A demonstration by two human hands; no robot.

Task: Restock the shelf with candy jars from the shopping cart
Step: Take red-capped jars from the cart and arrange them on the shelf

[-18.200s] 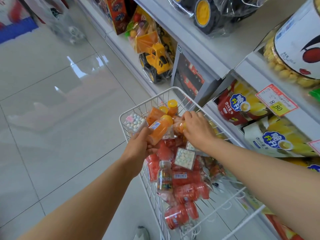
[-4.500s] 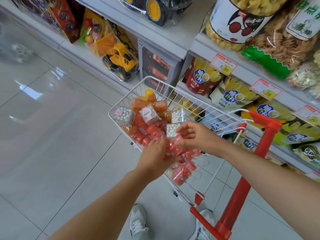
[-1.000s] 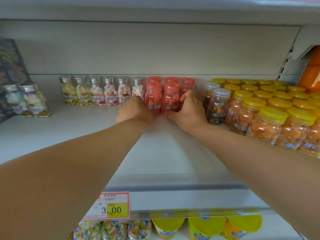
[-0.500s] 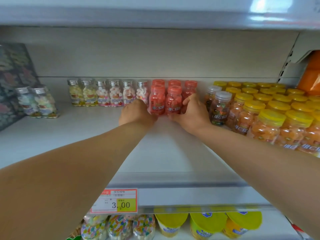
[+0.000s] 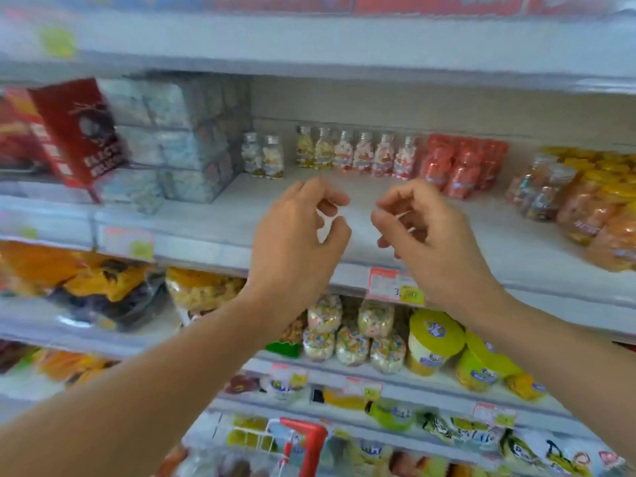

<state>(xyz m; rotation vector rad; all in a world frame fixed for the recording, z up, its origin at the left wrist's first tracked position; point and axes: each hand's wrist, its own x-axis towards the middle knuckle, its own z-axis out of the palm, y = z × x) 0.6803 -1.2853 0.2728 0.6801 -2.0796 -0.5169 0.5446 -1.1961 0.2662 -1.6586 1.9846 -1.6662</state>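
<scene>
Both hands empty, fingers loosely curled, red candy jars on shelf

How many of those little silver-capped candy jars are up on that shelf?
8 silver-capped jars: two stand apart at the left, six form a row at the back, ending beside the red jars. More may hide behind them.
</scene>
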